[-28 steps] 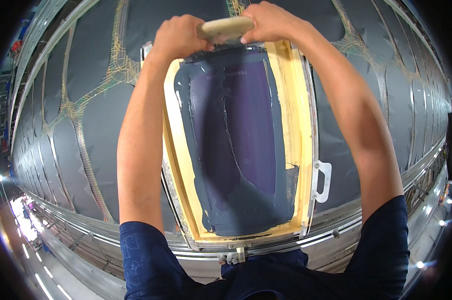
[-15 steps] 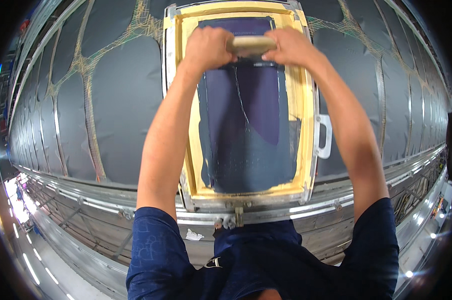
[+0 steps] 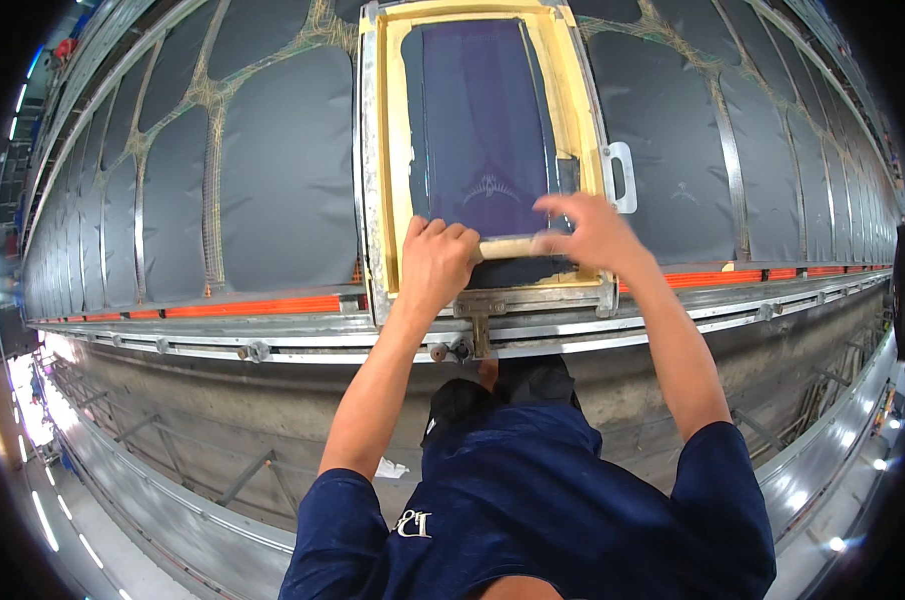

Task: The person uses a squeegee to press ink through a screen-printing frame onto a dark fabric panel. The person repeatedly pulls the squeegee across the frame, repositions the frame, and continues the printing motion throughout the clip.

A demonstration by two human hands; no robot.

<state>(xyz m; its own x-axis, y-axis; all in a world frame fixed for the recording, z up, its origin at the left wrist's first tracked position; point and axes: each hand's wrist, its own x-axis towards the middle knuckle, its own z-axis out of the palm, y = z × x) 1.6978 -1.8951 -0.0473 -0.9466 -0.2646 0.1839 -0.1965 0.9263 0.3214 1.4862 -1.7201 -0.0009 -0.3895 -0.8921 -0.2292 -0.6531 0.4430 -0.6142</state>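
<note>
A screen-printing frame, its inner border covered with yellow tape, lies on the long table before me. Its dark purple mesh shows a pale fan-shaped design towards the near end. My left hand is wrapped round the left end of a wooden-handled squeegee, which lies crosswise at the frame's near end. At the squeegee's right end, my right hand has its fingers spread, slightly smeared by motion; the thumb is close to the handle, and I cannot tell whether it touches.
Dark fabric pieces lie flat along the table on both sides. A white handle juts from the frame's right side. A metal rail with clamps runs along the near edge, beside an orange strip. Another metal rail stands behind me.
Both hands and the squeegee have come from the frame's far end to its near end. My right hand's fingers have opened off the handle. The pale design now shows on the mesh.
</note>
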